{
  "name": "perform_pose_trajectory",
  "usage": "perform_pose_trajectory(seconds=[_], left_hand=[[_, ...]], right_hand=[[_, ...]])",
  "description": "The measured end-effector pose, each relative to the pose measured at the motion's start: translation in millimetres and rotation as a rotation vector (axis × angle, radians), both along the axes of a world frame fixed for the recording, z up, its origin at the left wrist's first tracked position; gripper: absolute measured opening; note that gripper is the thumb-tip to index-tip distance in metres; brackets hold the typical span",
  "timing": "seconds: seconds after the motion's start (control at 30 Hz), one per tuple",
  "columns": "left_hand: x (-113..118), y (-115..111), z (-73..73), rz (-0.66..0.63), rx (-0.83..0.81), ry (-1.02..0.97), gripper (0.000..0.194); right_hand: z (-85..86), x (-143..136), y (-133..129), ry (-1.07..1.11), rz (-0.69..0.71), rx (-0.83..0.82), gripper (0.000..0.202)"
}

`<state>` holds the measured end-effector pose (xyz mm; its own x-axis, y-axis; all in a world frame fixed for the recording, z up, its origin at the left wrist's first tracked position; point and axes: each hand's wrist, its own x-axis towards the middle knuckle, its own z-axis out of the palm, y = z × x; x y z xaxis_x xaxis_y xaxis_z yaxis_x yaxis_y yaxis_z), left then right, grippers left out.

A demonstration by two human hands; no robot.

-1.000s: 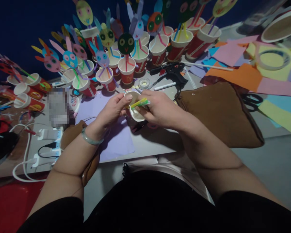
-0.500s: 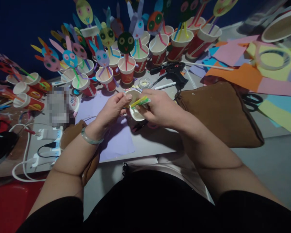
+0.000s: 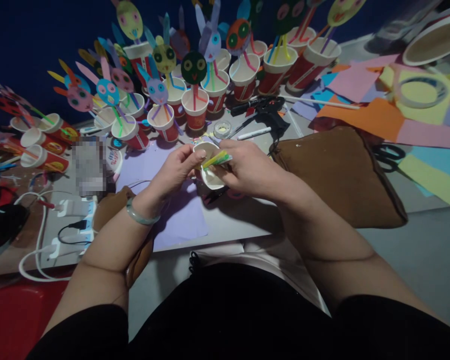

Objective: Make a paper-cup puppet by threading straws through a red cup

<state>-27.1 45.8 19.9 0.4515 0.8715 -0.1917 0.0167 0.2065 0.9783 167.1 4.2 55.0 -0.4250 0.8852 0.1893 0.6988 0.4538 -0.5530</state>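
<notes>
A white-lined paper cup [image 3: 212, 180] is tipped between my hands near the middle of the table. My left hand [image 3: 182, 169] is closed on its left side, with the thumb over the rim. My right hand [image 3: 253, 167] pinches yellow and green drinking straws [image 3: 214, 160] that lie across the cup's mouth. The right fingers also reach into or against the cup's right side; exactly how they touch it is hidden. Below the cup lies a lilac paper sheet [image 3: 183, 215] on the tabletop, partly covered by my left forearm.
Behind stand several red paper cups [image 3: 195, 112] with bent straws and paper animal faces. A black glue gun [image 3: 272, 114], a white pen [image 3: 254, 133] and a tape roll [image 3: 222, 129] lie beyond my hands. To the right are a brown cushion [image 3: 341, 180], black scissors [image 3: 386, 157] and coloured paper [image 3: 375, 112]; left, a power strip [image 3: 88, 220].
Both hands keep their grips. The cup and the straws have shifted very slightly toward me, and the straws lie at a slightly different angle over the mouth.
</notes>
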Motion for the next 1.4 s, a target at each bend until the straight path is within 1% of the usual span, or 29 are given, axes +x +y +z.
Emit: perform_pose_trajectory(seconds=[0.3,0.5,0.7,0.8,0.9,0.97,1.03,1.1,1.13,1.23,1.4], left_hand=[[-0.2,0.0,-0.4,0.033,0.023,0.019,0.065],[0.4,-0.6,1.0,0.040,0.023,0.004,0.063],[1.8,-2.2,1.2,0.072,0.003,-0.017,0.064],[3.6,-2.0,3.9,0.117,-0.036,-0.044,0.059],[6.2,0.4,7.3,0.219,-0.125,-0.091,0.058],[7.5,2.5,8.0,0.282,-0.166,-0.119,0.052],[8.5,4.0,7.2,0.315,-0.181,-0.144,0.033],[9.4,4.7,5.7,0.310,-0.198,-0.168,0.012],[10.1,4.7,5.1,0.298,-0.213,-0.177,0.008],[12.9,4.0,5.5,0.289,-0.247,-0.207,0.015],[17.3,0.9,13.2,0.361,-0.278,-0.231,0.019]], right_hand=[[0.2,-2.2,0.7,-0.044,-0.039,-0.013,0.014],[0.4,-4.6,1.3,-0.053,-0.080,-0.037,0.013],[-2.3,-5.7,2.6,-0.014,-0.104,-0.047,0.012],[-4.8,-4.7,3.2,0.018,-0.094,-0.006,0.011],[-8.2,-2.5,4.5,0.052,-0.099,0.053,0.012],[-10.8,-1.0,5.8,0.077,-0.106,0.089,0.014],[-13.2,0.2,7.4,0.108,-0.115,0.127,0.014],[-15.3,1.2,9.2,0.137,-0.125,0.164,0.013],[-16.2,1.7,10.0,0.151,-0.129,0.180,0.012],[-18.2,3.4,11.8,0.193,-0.142,0.223,0.010],[-19.7,6.0,13.1,0.228,-0.158,0.269,0.011]])
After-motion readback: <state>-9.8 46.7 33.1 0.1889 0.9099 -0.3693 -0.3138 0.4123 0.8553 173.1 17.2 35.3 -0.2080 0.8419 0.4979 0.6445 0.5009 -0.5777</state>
